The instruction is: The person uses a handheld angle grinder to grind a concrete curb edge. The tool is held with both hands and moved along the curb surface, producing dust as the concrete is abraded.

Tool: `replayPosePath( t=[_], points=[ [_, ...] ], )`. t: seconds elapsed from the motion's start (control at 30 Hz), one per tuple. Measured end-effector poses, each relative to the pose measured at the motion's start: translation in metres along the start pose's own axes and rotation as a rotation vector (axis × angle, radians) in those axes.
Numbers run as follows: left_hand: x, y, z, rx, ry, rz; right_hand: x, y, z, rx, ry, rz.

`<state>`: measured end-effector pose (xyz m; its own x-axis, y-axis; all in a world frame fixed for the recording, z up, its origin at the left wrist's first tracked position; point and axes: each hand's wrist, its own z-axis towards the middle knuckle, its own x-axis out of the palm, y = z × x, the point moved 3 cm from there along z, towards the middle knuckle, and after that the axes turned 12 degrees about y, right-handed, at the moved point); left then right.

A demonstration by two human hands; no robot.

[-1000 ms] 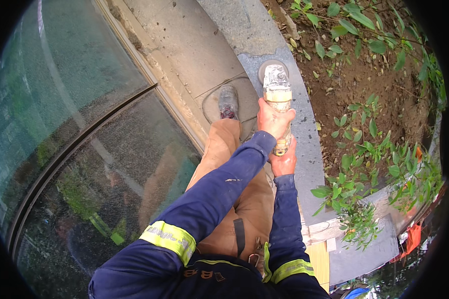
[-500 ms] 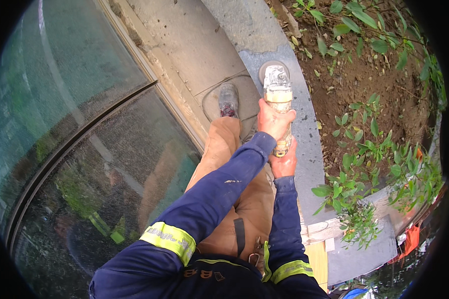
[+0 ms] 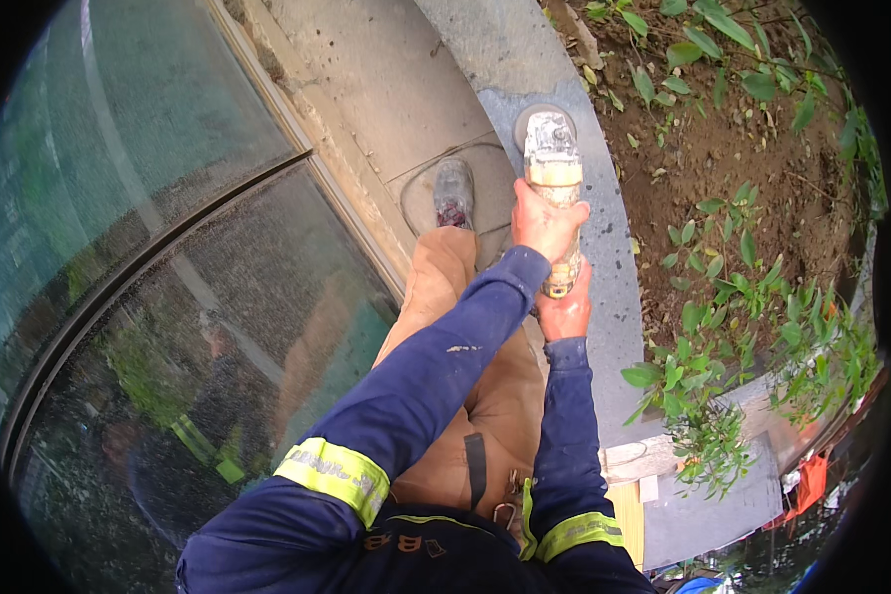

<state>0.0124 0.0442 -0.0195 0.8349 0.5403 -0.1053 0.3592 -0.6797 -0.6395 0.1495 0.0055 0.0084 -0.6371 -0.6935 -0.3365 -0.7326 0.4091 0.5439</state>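
My left hand (image 3: 546, 220) is closed around the body of a dust-covered, pale angle grinder (image 3: 553, 147), just behind its head. My right hand (image 3: 565, 302) grips the rear end of the same tool, partly hidden by it. The grinder's round grey disc (image 3: 531, 121) lies over the grey stone coping (image 3: 609, 235) of a curved planter edge; whether it touches the stone I cannot tell. A thin dark cord (image 3: 412, 182) loops on the paving beside my shoe (image 3: 453, 185).
Tinted glass panels (image 3: 119, 129) in a metal frame flank the paving (image 3: 366, 69) on the left. A planter bed of soil (image 3: 723, 148) with leafy plants (image 3: 713, 366) is on the right. At lower right are a grey board (image 3: 708, 475) and an orange object (image 3: 807, 490).
The grinder and both hands have shifted slightly forward along the stone, upward in the picture. My grip on the tool looks the same.
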Motion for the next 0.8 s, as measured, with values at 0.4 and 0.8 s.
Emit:
replayPosePath(
  t=[0.4, 0.8],
  points=[
    [-0.006, 0.036, -0.040, -0.061, -0.028, -0.011, 0.006, -0.026, -0.039, -0.030, 0.071, -0.008],
    [-0.015, 0.012, -0.003, 0.028, -0.102, -0.023, 0.009, -0.006, 0.002, -0.137, 0.051, -0.032]
  ],
)
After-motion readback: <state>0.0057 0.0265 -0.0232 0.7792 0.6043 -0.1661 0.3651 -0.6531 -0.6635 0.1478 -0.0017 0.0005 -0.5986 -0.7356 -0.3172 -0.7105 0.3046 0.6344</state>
